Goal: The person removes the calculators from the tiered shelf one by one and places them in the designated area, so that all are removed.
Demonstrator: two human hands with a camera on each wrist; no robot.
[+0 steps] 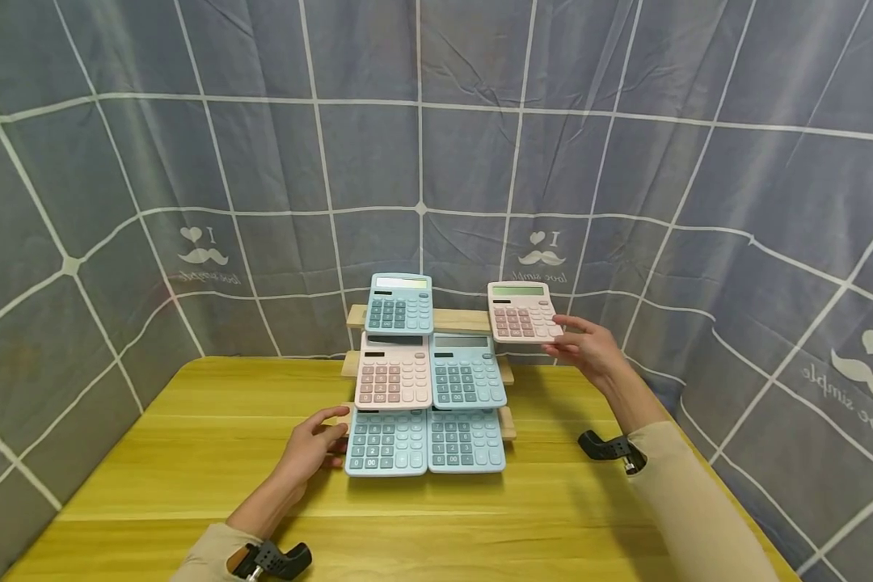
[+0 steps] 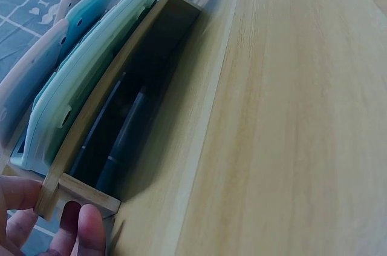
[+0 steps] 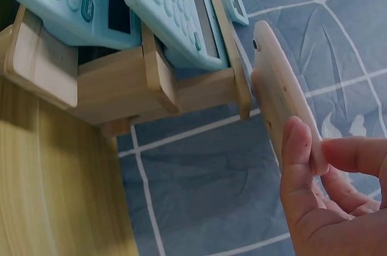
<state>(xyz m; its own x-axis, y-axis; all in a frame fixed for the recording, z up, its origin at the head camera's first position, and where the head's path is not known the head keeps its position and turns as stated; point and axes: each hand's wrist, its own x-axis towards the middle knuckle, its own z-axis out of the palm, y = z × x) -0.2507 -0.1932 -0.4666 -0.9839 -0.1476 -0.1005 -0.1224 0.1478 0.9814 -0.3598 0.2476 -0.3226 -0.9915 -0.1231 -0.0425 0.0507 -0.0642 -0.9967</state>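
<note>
My right hand (image 1: pixel 592 349) pinches a pink calculator (image 1: pixel 520 311) by its lower right corner, at the right end of the top tier of a wooden rack (image 1: pixel 461 321). In the right wrist view this calculator (image 3: pixel 281 92) is seen edge-on, between thumb and fingers, beside the rack's end. Down at the left, my left hand (image 1: pixel 311 443) grips the end of the rack's lowest tier, thumb and fingertips around the wooden corner (image 2: pixel 91 194). A blue calculator (image 1: pixel 400 305) leans on the top tier, left side.
On the middle tier stand another pink calculator (image 1: pixel 393 372) and a blue calculator (image 1: pixel 468 372). Two more blue calculators, left (image 1: pixel 387 443) and right (image 1: pixel 466 443), fill the lowest tier. The wooden table (image 1: pixel 189 436) reaches back to a grey checked curtain (image 1: pixel 262 162).
</note>
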